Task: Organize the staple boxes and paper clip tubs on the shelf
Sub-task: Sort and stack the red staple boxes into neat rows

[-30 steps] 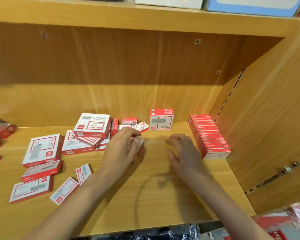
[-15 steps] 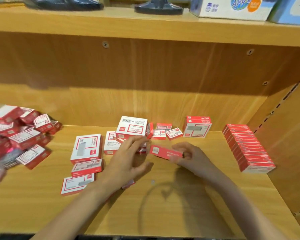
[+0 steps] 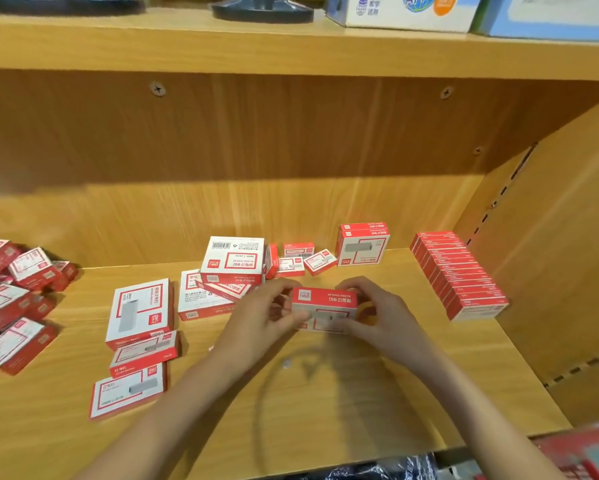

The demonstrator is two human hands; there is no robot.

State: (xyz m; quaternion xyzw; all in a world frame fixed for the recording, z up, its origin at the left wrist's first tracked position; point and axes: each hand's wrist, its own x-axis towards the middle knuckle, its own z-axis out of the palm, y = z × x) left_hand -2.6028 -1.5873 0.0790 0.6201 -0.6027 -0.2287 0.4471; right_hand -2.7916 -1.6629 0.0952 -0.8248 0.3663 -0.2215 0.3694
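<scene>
Both hands hold one small red-and-white staple box [image 3: 325, 308] above the middle of the wooden shelf [image 3: 377, 403]. My left hand [image 3: 260, 320] grips its left end, my right hand [image 3: 377, 317] its right end. A neat row of upright staple boxes [image 3: 459, 275] stands against the right wall. Loose staple boxes of differing sizes [image 3: 232, 261] lie scattered behind and left of my hands, with flat ones [image 3: 140, 313] further left. No paper clip tubs are visible.
A heap of red boxes [image 3: 14, 296] fills the shelf's left end. A taller box [image 3: 362, 244] stands at the back. The shelf above carries cartons [image 3: 405, 10] and a dark round base [image 3: 261, 8]. The side panel [image 3: 550, 254] closes the right.
The box, held edge-on in my right hand half a second ago, is now gripped by both hands with its face toward me. The view has shifted left since a second ago.
</scene>
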